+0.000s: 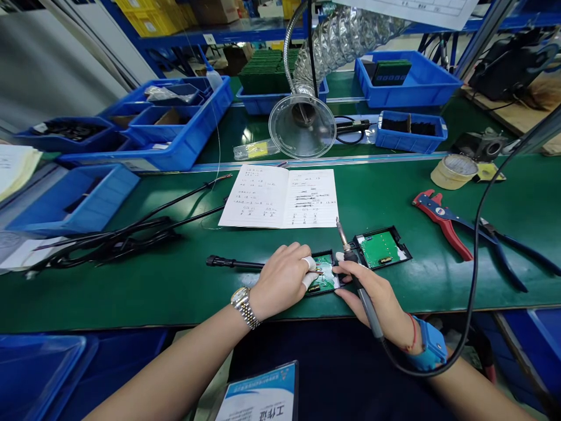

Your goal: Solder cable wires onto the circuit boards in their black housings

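My left hand (283,275), with white covers on two fingertips, pinches the end of a black cable (239,264) over a green circuit board (326,270) in a black case. Bare copper-coloured wire shows at the fingertips. In my right hand (383,295) lies a soldering iron (369,307), its tip angled up and away from the board. The right thumb and fingers also reach the right edge of that case. Just beyond, a second circuit board (380,248) sits in its own black case. Part of the first board is hidden under my left fingers.
An open notebook (280,197) lies behind the boards, below a clear fume-hood funnel (302,126). Black cables (118,240) lie left. Red-and-blue wire strippers (447,225) and pliers (521,245) lie right. The iron's cord (472,280) loops past my right wrist. Blue bins (193,128) stand behind.
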Demonstrator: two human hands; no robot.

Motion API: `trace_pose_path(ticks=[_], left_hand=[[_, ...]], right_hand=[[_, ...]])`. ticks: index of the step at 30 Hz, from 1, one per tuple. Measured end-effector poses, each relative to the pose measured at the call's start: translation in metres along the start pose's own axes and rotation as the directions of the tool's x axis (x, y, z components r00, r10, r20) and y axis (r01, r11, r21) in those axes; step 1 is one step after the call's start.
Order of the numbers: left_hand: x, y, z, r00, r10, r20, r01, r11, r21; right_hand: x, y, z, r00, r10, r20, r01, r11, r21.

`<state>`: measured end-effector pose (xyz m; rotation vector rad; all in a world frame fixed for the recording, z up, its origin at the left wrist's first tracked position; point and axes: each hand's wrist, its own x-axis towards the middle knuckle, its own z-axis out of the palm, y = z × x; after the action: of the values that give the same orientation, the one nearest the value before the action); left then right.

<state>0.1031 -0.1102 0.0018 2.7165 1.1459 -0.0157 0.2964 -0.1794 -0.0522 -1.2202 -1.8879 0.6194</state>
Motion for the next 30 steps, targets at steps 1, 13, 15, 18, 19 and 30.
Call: trace_pose_path(ticks=[1, 13, 15, 18, 19, 30], left_hand=[[0.000, 0.000, 0.000, 1.000, -0.001, -0.006, 0.001, 1.000, 0.003], [0.001, -0.002, 0.001, 0.999, -0.034, 0.012, 0.035, 0.994, -0.104], [0.001, -0.002, 0.001, 0.999, -0.038, 0.005, 0.038, 0.994, -0.107], [0.001, -0.002, 0.001, 0.999, -0.041, -0.003, 0.041, 0.994, -0.104], [0.001, -0.002, 0.001, 0.999, -0.043, -0.004, 0.042, 0.994, -0.104], [0.001, -0.001, 0.002, 0.999, -0.039, -0.007, 0.038, 0.994, -0.100]], right_hand=[[0.000, -0.001, -0.001, 1.000, -0.006, -0.002, 0.006, 1.000, -0.005], [-0.018, -0.045, -0.046, 0.979, -0.175, -0.107, 0.156, 0.973, -0.168], [-0.017, -0.046, -0.043, 0.987, -0.140, -0.082, 0.127, 0.980, -0.150], [-0.012, -0.042, -0.033, 0.994, -0.107, -0.031, 0.102, 0.987, -0.122], [-0.011, -0.041, -0.031, 0.995, -0.101, -0.019, 0.098, 0.988, -0.117], [-0.010, -0.034, -0.027, 0.997, -0.074, 0.020, 0.075, 0.992, -0.102]])
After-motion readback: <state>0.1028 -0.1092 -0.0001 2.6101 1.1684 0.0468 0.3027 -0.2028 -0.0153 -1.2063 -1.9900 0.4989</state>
